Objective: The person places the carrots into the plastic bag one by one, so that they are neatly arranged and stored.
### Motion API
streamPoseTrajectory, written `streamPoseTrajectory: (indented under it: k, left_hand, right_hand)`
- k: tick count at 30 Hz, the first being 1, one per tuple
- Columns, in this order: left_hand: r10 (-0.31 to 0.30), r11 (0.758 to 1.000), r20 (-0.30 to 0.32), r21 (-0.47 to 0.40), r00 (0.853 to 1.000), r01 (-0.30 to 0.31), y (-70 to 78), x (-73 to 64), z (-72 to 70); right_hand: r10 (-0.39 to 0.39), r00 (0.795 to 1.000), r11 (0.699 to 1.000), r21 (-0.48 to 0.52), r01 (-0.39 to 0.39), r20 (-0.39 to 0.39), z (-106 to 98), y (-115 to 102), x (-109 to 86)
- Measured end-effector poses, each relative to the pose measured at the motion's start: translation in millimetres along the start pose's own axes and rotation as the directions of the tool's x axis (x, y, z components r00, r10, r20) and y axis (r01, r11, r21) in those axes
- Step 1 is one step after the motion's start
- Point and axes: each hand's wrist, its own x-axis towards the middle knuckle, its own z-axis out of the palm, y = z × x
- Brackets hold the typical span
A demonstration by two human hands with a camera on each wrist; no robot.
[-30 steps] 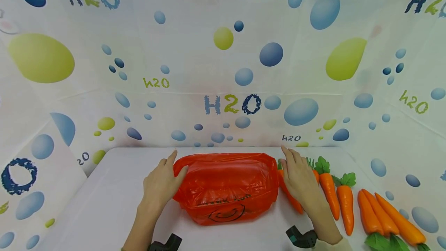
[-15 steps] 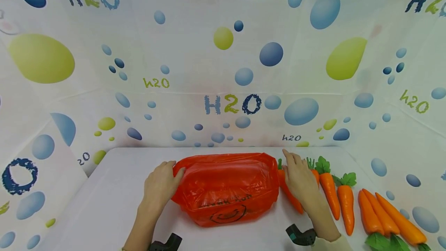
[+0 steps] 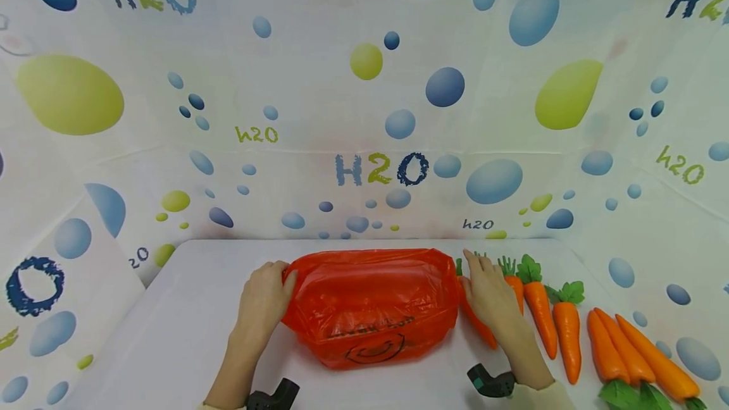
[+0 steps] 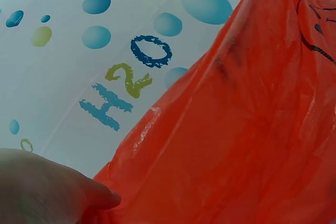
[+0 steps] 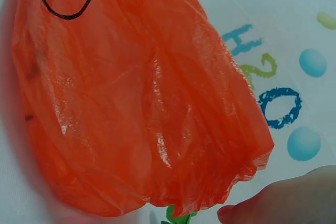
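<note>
A puffed-up red plastic bag with a printed smiley face lies on the white table. At its left end my left hand grips the edge, fingers bent over it. The left wrist view shows the thumb against the red film. By the bag's right end is my right hand, its fingers fairly straight, over part of an orange carrot with its green top. In the right wrist view the right thumb is close to the bag's crumpled edge; whether they touch I cannot tell.
Right of the right hand lie two carrots, a slim one and another, with one more partly hidden behind the hand. A bunch of carrots points the other way at the table's right edge. A bubble-patterned sheet hangs behind.
My left fingers, stretched out a second ago, have bent over the bag's left edge. The bag has barely shifted. My right hand has come slightly nearer, still by the bag's right end.
</note>
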Motion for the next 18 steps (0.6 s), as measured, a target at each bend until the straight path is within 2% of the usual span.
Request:
streamPoseTrajectory:
  k: [3,11,18]
  left_hand:
    - [-0.006,0.999,-0.03,-0.039,1.0,0.005,-0.6,1.6,1.9]
    - [-0.072,0.988,-0.085,-0.14,0.994,0.06,-3.2,5.3,8.0]
    - [-0.081,0.982,-0.133,-0.182,0.988,0.056,-6.2,4.7,12.7]
  right_hand:
    - [0.015,1.0,1.0,0.0,-0.015,0.026,1.7,1.1,-0.1]
    - [0.044,0.994,0.999,-0.028,-0.041,0.098,6.0,4.1,0.2]
    - [0.054,0.989,0.997,-0.054,-0.047,0.138,10.0,7.3,1.3]
